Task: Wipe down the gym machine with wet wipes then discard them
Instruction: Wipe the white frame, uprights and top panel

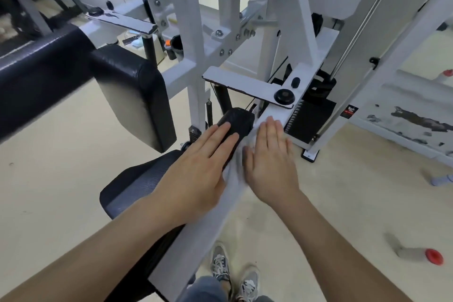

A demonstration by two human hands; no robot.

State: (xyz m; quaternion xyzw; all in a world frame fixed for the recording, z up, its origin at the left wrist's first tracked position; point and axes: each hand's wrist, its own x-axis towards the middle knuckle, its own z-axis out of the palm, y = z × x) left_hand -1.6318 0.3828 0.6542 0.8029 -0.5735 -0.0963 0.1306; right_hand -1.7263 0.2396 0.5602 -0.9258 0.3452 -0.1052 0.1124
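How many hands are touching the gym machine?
2. The left hand lies flat on a black pad; the right hand lies flat on the white beam, a white wipe between them.

Bright even light, soft motion blur, wide-angle bending at edges.

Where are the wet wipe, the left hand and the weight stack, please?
wet wipe (233, 174), head view, its crumpled middle.
left hand (196, 167), head view, back of the hand.
weight stack (312, 119), head view, black front face.
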